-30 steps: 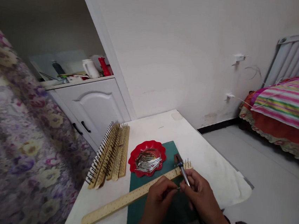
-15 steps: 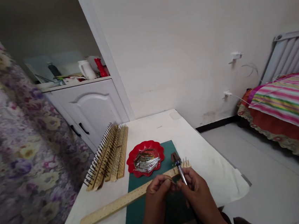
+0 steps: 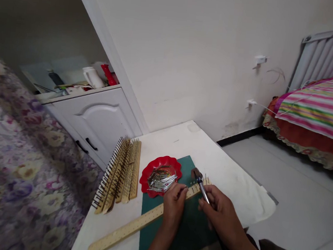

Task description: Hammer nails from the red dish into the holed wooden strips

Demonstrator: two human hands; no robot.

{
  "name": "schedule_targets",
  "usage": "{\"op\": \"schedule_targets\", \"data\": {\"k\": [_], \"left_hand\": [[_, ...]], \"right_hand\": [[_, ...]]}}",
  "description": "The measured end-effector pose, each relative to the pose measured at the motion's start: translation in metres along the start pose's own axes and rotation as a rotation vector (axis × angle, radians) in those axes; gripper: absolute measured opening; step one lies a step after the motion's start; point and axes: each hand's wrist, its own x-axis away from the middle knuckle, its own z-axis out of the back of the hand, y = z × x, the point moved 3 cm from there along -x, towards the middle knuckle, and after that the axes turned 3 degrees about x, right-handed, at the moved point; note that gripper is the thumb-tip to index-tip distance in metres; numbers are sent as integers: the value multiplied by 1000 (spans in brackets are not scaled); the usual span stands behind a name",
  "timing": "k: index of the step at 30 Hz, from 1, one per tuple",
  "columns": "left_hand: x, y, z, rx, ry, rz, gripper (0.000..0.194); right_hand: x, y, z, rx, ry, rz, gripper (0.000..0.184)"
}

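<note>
My right hand [image 3: 220, 210] is wrapped round a tool with a silver shaft [image 3: 204, 190] and a brown, wedge-like head [image 3: 196, 174]; the head hovers over the far end of a pale wooden strip [image 3: 127, 230]. Rows of small holes run along this strip, and several thin metal pins [image 3: 205, 178] stand up at its far end. My left hand [image 3: 173, 204] is closed in a pinch above the strip, beside a scalloped red dish [image 3: 147, 165]. Whatever its fingertips hold is too small to tell. Loose silver nails [image 3: 162, 181] lie piled in the dish.
A green mat [image 3: 179, 236] lies beneath the strip on the white table [image 3: 165, 140]. Several wooden strips bristling with pins [image 3: 120, 171] are lined up at the left. A flowered curtain [image 3: 31, 182] hangs close by on the left. One thin nail [image 3: 176, 141] lies farther back.
My left hand has drawn away from my right hand, moving left toward the red dish. The thin piece seen at its fingers is no longer visible. My right hand keeps its hold on the tool.
</note>
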Motion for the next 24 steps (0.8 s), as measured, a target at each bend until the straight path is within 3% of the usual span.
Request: {"op": "schedule_targets", "data": {"k": [16, 24], "left_hand": [[-3, -3, -3, -42, -28, 2, 22], [-4, -7, -5, -112, -37, 15, 21]], "right_hand": [[1, -2, -1, -15, -20, -8, 21], [2, -1, -10, -121, -222, -39, 19]]}}
